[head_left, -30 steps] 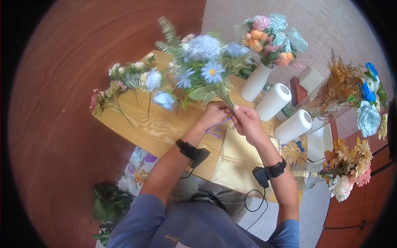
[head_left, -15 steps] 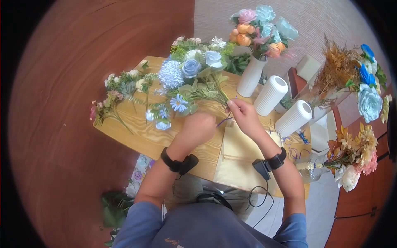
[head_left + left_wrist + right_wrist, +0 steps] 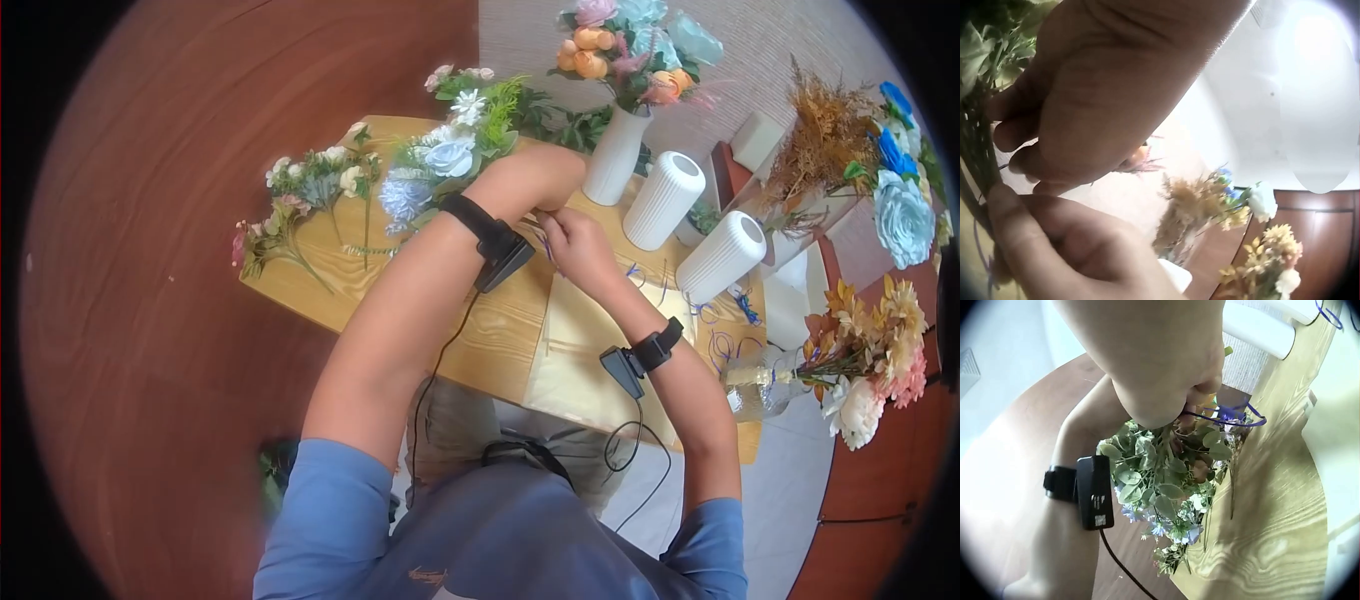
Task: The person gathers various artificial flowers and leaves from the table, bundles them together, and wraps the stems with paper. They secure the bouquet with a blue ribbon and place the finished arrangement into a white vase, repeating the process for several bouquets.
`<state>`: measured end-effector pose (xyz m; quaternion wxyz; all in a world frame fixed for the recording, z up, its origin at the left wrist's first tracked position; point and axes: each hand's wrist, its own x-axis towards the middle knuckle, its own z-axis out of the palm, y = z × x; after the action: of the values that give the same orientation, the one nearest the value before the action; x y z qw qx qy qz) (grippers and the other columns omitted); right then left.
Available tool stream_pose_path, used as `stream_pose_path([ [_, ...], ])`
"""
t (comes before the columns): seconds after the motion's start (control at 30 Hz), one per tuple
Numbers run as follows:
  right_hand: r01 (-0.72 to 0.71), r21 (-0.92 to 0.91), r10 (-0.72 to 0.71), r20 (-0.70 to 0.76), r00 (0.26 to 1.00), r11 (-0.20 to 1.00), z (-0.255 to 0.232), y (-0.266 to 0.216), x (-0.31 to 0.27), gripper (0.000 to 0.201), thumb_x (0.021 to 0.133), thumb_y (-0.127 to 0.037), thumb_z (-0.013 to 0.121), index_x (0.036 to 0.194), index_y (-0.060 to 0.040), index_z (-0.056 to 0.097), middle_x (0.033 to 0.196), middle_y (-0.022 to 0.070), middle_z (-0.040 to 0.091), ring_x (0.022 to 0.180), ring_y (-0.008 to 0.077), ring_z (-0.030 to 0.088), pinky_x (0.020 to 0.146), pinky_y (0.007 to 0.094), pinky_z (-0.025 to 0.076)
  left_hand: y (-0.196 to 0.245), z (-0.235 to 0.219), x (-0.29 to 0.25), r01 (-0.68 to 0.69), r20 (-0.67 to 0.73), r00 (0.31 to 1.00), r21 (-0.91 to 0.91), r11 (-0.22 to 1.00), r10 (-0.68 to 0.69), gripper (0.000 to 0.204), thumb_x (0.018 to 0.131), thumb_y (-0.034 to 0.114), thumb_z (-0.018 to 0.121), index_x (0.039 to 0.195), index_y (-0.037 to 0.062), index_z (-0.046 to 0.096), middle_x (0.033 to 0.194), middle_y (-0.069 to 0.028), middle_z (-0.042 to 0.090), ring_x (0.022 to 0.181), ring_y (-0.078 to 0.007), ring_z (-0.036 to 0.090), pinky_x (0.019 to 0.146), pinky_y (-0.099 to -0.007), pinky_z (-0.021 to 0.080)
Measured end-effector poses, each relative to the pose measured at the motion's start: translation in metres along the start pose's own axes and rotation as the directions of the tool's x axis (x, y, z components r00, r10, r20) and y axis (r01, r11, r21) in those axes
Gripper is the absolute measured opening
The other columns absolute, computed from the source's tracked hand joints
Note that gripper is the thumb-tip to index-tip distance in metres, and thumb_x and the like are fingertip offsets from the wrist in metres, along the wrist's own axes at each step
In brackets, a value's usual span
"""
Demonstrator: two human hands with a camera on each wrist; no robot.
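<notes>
A bouquet of blue and white artificial flowers [image 3: 450, 157] slants left over the table, its blooms partly behind my left forearm. My right hand [image 3: 580, 250] pinches its stems [image 3: 984, 150] between thumb and fingers. Crossing over from the left, my left hand [image 3: 545, 178] curls its fingers beside the stems, just above the right hand in the left wrist view. A thin purple ribbon [image 3: 1257, 424] runs out from the hands in the right wrist view. A dark strand of it shows at the left fingertips, which are mostly hidden in the head view.
White ribbed vases [image 3: 665, 200] stand on the table's right, near a tall vase [image 3: 617, 160] of pastel flowers. Cream wrapping paper [image 3: 590, 350] lies at the front edge. Loose flower sprigs [image 3: 325, 185] lie at left. A glass vase [image 3: 750, 388] sits by the right edge.
My left hand has swung away from the stems to the lower left, then up and across to the far side of them. The bouquet tipped left; the right hand kept its grip.
</notes>
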<state>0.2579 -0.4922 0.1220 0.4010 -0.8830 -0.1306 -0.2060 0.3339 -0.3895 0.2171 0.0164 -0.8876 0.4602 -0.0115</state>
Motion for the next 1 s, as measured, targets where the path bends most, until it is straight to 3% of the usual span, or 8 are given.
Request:
stream_pose_path([
  [0.1,0.016,-0.005,-0.016,-0.029,0.999,1.0,0.003,0.013,-0.002,0.022,0.09,-0.017,0.056,0.087,0.0036,0.064,0.081,0.0246,0.063,0.076,0.0409,0.06,0.069,0.0445,0.047,0.001,0.004,0.007,0.011,-0.005,1.0,-0.012,1.0,-0.011,0.009,0.066,0.0,0.062,0.074,-0.002,0.067,0.083,-0.0216,0.066,0.08,-0.0368,0.065,0.069,-0.0432,0.052],
  [0.17,-0.022,0.018,0.022,-0.011,1.0,1.0,0.001,0.02,-0.003,0.022,0.09,-0.017,0.056,0.088,0.0038,0.064,0.081,0.0248,0.063,0.077,0.0408,0.06,0.069,0.0442,0.047,0.001,0.008,0.008,0.011,-0.156,0.988,0.004,1.0,-0.01,0.008,0.066,0.0,0.062,0.072,-0.0022,0.067,0.082,-0.0217,0.066,0.078,-0.0369,0.065,0.069,-0.0439,0.052],
  [0.3,-0.045,0.062,0.046,-0.01,0.999,0.997,0.001,0.03,-0.003,0.023,0.091,-0.017,0.055,0.09,0.0043,0.064,0.083,0.0249,0.063,0.076,0.0404,0.06,0.07,0.0437,0.047,0.007,0.004,0.0,0.026,-0.212,0.977,-0.022,0.999,-0.03,0.01,0.065,0.002,0.063,0.072,-0.0021,0.067,0.081,-0.0218,0.065,0.078,-0.0373,0.065,0.069,-0.0438,0.052],
  [0.43,0.019,0.101,-0.014,-0.054,0.998,0.995,0.003,0.038,-0.002,0.022,0.091,-0.017,0.055,0.093,0.0046,0.061,0.084,0.0243,0.063,0.076,0.0386,0.061,0.069,0.0425,0.047,0.008,0.004,-0.012,0.117,-0.231,0.962,-0.143,0.983,-0.148,0.014,0.064,0.006,0.067,0.076,-0.0018,0.068,0.082,-0.0214,0.066,0.08,-0.0363,0.065,0.071,-0.0419,0.053],
  [0.6,-0.077,0.212,0.088,-0.046,0.995,0.974,0.007,0.036,0.002,0.028,0.092,-0.017,0.058,0.108,0.0037,0.047,0.073,0.018,0.062,0.066,0.0305,0.06,0.064,0.0375,0.046,0.01,0.012,-0.015,0.178,-0.326,0.922,-0.117,0.977,-0.207,0.018,0.064,0.011,0.071,0.077,-0.0009,0.069,0.083,-0.0199,0.067,0.081,-0.0348,0.066,0.072,-0.0406,0.054],
  [0.73,-0.185,0.135,0.188,-0.009,0.982,0.973,0.004,0.036,0.004,0.03,0.092,-0.018,0.057,0.11,0.0025,0.044,0.067,0.0123,0.059,0.06,0.023,0.056,0.059,0.0345,0.044,0.006,0.019,-0.021,0.123,-0.445,0.873,-0.193,0.973,-0.198,0.014,0.065,0.011,0.068,0.071,-0.0018,0.066,0.076,-0.0219,0.064,0.075,-0.0376,0.064,0.068,-0.0441,0.052],
  [0.93,-0.237,0.372,0.266,-0.028,0.963,0.897,-0.005,0.048,0.014,0.021,0.094,-0.022,0.055,0.095,-0.0009,0.051,0.064,0.0021,0.053,0.052,0.0096,0.048,0.047,0.0269,0.037,0.009,0.045,-0.035,0.059,-0.505,0.815,-0.417,0.907,-0.285,0.012,0.072,0.01,0.061,0.071,-0.0017,0.064,0.07,-0.022,0.061,0.069,-0.0396,0.061,0.064,-0.0464,0.048],
  [1.0,-0.47,0.553,0.452,0.179,0.874,0.688,-0.017,0.037,0.014,0.026,0.096,-0.026,0.051,0.08,-0.0054,0.053,0.059,-0.0026,0.047,0.045,0.0067,0.039,0.04,0.0243,0.029,0.007,0.053,-0.04,0.074,-0.512,0.793,-0.458,0.886,-0.331,0.013,0.074,0.011,0.061,0.073,-0.0011,0.064,0.071,-0.0213,0.061,0.069,-0.0394,0.06,0.064,-0.0459,0.047],
])
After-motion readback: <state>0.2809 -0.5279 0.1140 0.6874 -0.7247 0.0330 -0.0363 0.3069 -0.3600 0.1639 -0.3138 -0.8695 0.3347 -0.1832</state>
